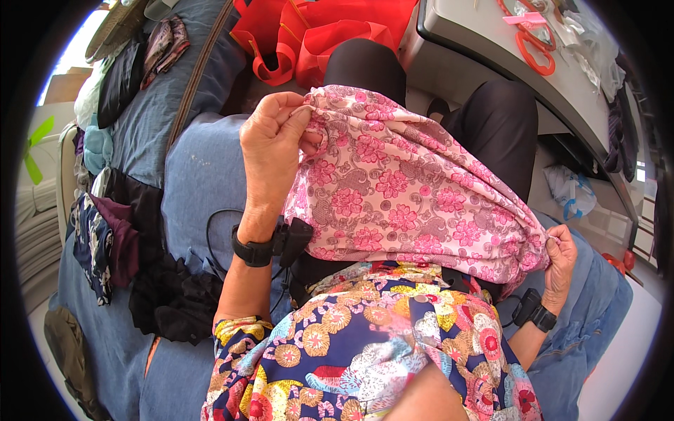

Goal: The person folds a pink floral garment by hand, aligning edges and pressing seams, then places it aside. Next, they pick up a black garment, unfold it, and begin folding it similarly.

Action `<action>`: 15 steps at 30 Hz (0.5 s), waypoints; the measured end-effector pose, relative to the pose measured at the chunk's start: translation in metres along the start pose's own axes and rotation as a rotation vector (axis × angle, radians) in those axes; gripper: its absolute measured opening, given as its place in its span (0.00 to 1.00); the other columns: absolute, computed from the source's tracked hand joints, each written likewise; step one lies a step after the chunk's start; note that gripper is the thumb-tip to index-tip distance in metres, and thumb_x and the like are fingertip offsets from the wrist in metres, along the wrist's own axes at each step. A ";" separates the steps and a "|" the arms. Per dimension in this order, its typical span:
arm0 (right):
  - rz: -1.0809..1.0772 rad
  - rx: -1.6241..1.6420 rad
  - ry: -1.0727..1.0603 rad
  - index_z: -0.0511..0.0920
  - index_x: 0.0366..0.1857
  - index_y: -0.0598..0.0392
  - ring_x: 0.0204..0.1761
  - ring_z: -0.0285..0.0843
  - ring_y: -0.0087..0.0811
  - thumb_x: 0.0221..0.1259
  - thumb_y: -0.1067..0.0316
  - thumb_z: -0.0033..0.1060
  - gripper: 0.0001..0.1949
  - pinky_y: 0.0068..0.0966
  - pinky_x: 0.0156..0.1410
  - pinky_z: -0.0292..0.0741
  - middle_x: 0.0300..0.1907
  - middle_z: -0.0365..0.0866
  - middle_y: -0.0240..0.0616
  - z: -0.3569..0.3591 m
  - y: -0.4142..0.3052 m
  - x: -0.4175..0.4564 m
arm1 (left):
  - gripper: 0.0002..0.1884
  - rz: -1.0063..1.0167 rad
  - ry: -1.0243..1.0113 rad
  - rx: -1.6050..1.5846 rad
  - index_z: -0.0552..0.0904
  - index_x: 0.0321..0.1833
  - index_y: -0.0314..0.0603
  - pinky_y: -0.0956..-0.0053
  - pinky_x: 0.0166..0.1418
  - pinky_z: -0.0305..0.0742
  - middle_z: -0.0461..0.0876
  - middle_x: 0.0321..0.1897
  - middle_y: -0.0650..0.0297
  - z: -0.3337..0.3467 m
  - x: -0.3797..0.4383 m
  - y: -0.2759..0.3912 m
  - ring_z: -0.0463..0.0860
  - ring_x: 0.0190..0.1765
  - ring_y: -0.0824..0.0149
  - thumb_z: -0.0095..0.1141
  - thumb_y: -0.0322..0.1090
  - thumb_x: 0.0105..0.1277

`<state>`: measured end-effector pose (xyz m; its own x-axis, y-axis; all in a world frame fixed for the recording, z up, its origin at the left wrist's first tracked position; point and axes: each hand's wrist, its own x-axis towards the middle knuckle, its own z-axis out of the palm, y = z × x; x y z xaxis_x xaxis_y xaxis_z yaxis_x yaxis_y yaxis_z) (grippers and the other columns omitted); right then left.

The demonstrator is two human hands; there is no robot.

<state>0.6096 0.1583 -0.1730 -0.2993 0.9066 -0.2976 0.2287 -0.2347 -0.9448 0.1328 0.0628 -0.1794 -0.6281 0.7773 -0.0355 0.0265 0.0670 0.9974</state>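
Observation:
A pink floral fabric piece [395, 189] with a gathered edge is stretched across my lap, over dark trousers. At its upper left corner my left hand [276, 139] pinches the bunched edge between thumb and fingers. My right hand [561, 260] grips the opposite end, low on the right, where the cloth gathers into folds. Between the hands the fabric lies fairly flat, with creases running toward the right. Whether it is a garment or a cover I cannot tell. Each wrist wears a black strap with a small device.
I sit on a blue denim-covered sofa [202, 163]. Crumpled black cloth [174, 300] and other clothes lie to my left. Red bags [342, 31] stand beyond my knees. A grey table [489, 37] at the upper right holds red-handled scissors [534, 52]. Beneath it sits a plastic bag [568, 189].

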 end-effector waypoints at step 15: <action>0.003 0.025 -0.002 0.74 0.37 0.56 0.36 0.66 0.15 0.63 0.65 0.68 0.11 0.12 0.44 0.63 0.35 0.72 0.23 0.002 0.002 0.001 | 0.07 0.273 -0.134 0.190 0.84 0.38 0.31 0.81 0.42 0.75 0.83 0.35 0.64 -0.003 -0.007 0.012 0.80 0.37 0.76 0.62 0.16 0.58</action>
<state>0.6083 0.1578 -0.1750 -0.3005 0.9052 -0.3003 0.2067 -0.2456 -0.9471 0.1354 0.0568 -0.1669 -0.4705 0.8571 0.2098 0.3308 -0.0491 0.9424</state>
